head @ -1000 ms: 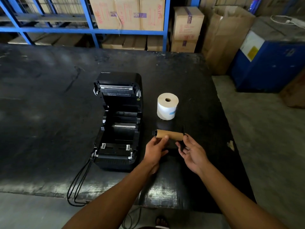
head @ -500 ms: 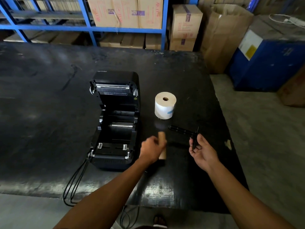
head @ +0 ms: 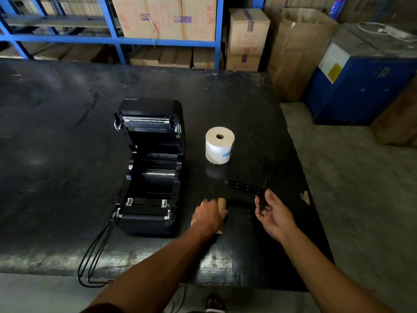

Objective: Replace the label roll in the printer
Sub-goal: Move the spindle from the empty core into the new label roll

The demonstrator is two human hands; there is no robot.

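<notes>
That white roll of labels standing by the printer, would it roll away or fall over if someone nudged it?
Probably not. The label roll stands on its flat end on the table, core hole facing up, and looks about as wide as tall, so a nudge would likely just slide it. It looks fully wound, so probably fairly hefty and firm. Laid on its side, it would likely roll.

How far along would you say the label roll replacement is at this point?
Done: the printer is open with its bay empty. In hand: the left hand grips the bare cardboard core; the right hand holds the black spindle. Left: the new label roll stands unloaded on the table.
</notes>
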